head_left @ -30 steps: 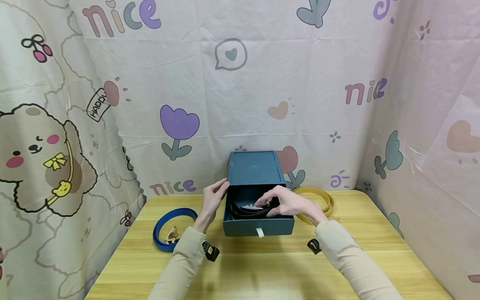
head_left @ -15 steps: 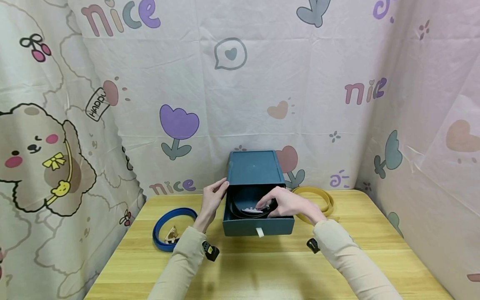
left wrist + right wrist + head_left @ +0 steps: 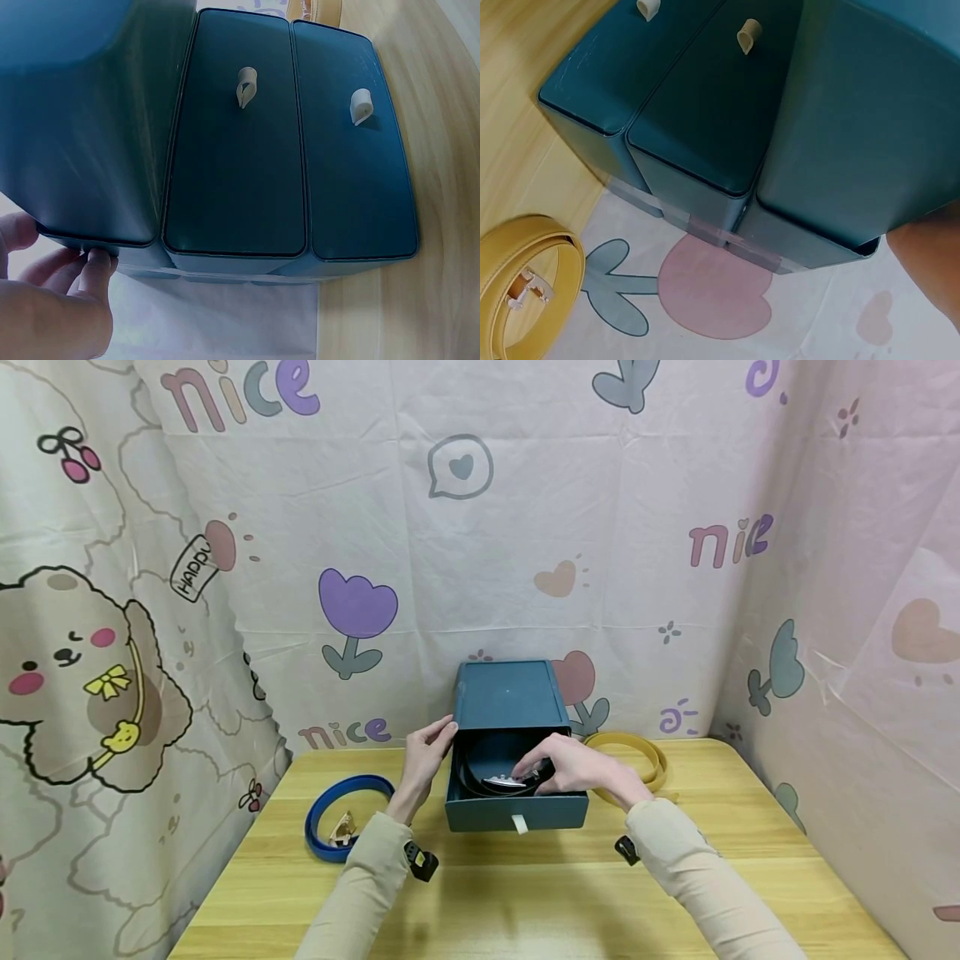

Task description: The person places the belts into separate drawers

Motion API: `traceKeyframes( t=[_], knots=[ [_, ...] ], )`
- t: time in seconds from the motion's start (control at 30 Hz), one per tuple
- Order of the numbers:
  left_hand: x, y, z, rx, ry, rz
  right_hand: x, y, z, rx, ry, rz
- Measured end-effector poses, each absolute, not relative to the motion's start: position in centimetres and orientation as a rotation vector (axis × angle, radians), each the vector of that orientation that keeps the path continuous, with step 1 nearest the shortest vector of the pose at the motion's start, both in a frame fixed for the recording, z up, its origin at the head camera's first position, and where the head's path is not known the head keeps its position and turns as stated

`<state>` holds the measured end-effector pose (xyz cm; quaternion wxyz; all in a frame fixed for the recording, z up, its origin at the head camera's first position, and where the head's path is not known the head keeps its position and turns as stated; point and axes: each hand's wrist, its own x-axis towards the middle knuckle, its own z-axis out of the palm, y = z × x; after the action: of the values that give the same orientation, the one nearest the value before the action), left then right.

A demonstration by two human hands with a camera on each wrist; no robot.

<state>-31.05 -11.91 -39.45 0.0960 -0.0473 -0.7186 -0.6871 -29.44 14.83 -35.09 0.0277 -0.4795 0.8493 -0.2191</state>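
Note:
A coiled black belt (image 3: 480, 786) with a silver buckle (image 3: 504, 782) lies in the pulled-out top drawer (image 3: 517, 814) of a dark teal drawer box (image 3: 510, 693). My right hand (image 3: 577, 767) reaches into this drawer from the right. Its thumb and fingers pinch the right part of the belt; the drawer's front wall hides some of the grip. At the box's upper left front edge, my left hand (image 3: 425, 760) presses with its thumb and fingertips. The left wrist view shows those fingers (image 3: 97, 270) against the box's side, beside the drawer.
Left of the box, a coiled blue belt (image 3: 322, 814) with a gold buckle lies on the wooden table (image 3: 517, 893). A coiled yellow belt (image 3: 658, 768) lies to the right. Two shut lower drawers (image 3: 236, 165) have pale pull loops. A printed curtain (image 3: 480, 552) stands close behind.
My right hand's thumb and fingers have closed in on the black belt inside the drawer. The left hand and the box have stayed in place.

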Motion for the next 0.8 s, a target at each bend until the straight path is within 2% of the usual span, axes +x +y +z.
traceKeyframes(
  t=[0.4,0.8],
  knots=[
    [-31.14,-11.94,-39.48,-0.149,-2.129,-2.039,-29.3,14.74,-35.0,-1.466,2.641,-0.668],
    [-31.11,-11.97,-39.41,-0.16,-2.124,-2.039,-29.58,14.91,-35.2,-1.57,2.596,-0.741]
  ],
)
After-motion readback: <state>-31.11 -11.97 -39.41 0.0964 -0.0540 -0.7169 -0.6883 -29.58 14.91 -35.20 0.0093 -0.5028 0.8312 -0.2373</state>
